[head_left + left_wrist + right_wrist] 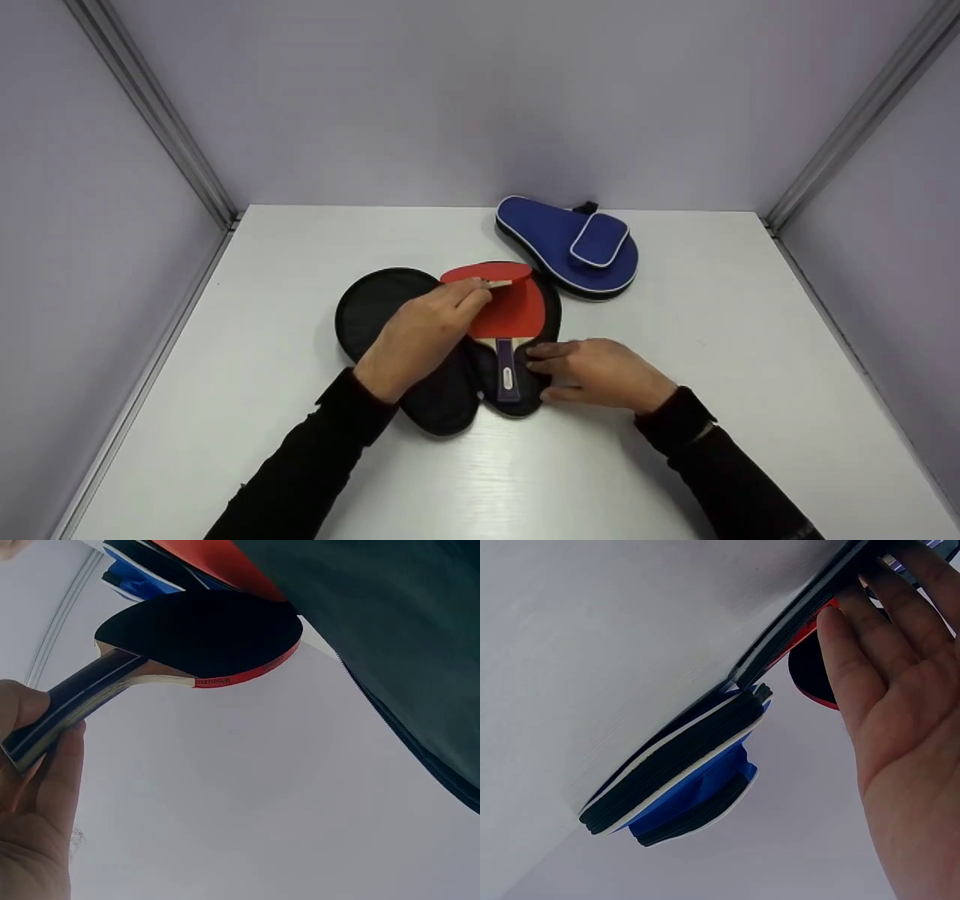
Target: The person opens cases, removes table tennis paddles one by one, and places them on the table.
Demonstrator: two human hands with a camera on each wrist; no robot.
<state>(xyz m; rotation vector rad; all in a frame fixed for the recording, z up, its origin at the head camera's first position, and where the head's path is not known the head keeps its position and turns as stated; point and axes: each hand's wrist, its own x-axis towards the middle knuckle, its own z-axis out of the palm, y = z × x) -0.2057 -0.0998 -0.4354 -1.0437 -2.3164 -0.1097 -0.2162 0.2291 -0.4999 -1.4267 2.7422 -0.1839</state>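
Observation:
My left hand (424, 330) grips a table tennis paddle by its handle (75, 709). The held paddle (486, 271) is tilted over an open black paddle case, red face showing from above and black face (202, 630) in the left wrist view. A second red paddle (517, 311) lies in the right half of the case (553, 307), its purple handle toward me. My right hand (600, 371) has its fingers extended, with fingertips (541, 351) at the case's right edge beside that handle. To the left, the other half (379, 300) lies spread out, partly hidden under my left hand.
A blue paddle case (544, 229) with white piping and a small pocket lies behind the black case, close to its back right edge. The white table (712, 300) is enclosed by pale panels (337, 97) at the back and sides.

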